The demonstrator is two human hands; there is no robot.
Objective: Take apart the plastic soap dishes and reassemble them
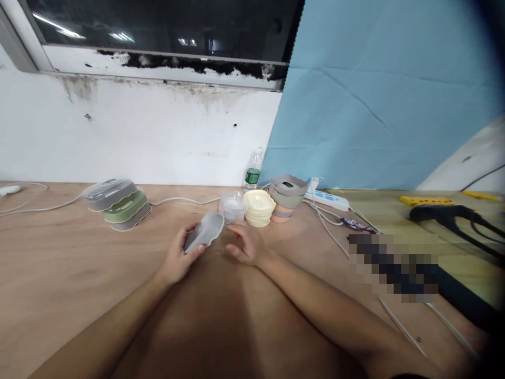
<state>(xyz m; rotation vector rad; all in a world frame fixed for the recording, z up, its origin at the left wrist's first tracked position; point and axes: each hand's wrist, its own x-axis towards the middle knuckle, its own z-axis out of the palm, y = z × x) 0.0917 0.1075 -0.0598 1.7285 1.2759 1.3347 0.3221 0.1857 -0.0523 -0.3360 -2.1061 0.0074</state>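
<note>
My left hand [182, 256] grips a grey plastic container [205, 231] with a wavy rim, tilted above the table. Just to its right, my right hand [246, 245] holds nothing, its thumb and fingers apart. Its fingertips are near a stack of clear plastic pieces [232, 208]; whether they touch it I cannot tell. Beside those stand a stack of pale yellow trays [259, 209] and a taller stack of grey, green and orange containers [288, 197]. On the left, a pile of grey and green wavy-edged containers [126, 206] has a clear cover on top.
A water bottle [253, 171] stands against the wall. A white power strip [327, 200] with cables lies right of the stacks. Further right are a snack wrapper [359, 225], a yellow strip [426, 201] and a blurred black object [453, 216]. A white cable [185, 200] runs along the back.
</note>
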